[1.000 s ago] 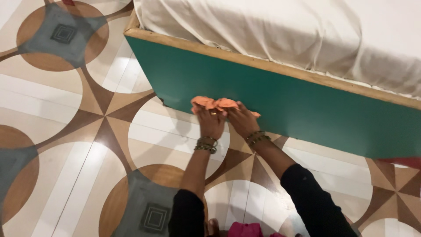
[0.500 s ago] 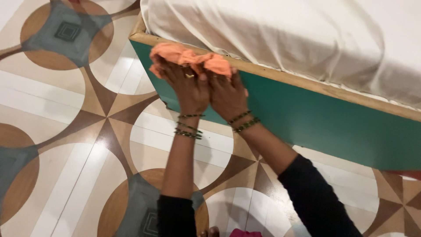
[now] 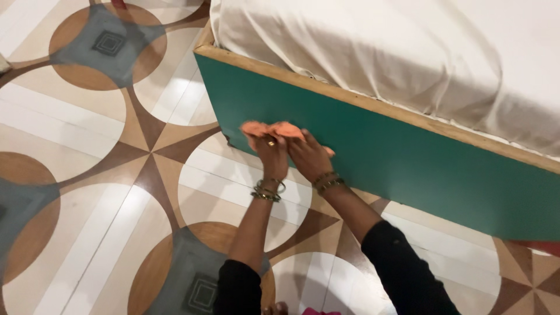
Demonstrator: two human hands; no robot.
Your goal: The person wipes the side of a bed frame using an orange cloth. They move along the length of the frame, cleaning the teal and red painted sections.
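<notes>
My left hand (image 3: 270,153) and my right hand (image 3: 309,156) press side by side on an orange cloth (image 3: 269,129). The cloth lies flat against the green side panel (image 3: 373,146) of a bed, near its lower left part. Both wrists carry bangles and the left hand wears a ring. My sleeves are black. The cloth's lower part is hidden under my fingers.
A light wooden rail (image 3: 373,106) tops the green panel, with a cream sheet over the mattress (image 3: 396,52) above it. The floor (image 3: 116,175) has patterned tiles with brown, grey and white circles. Something pink (image 3: 321,311) shows at the bottom edge.
Both hands slid the cloth up to the panel's top rail, then back down toward its lower part. The view shifted a little.
</notes>
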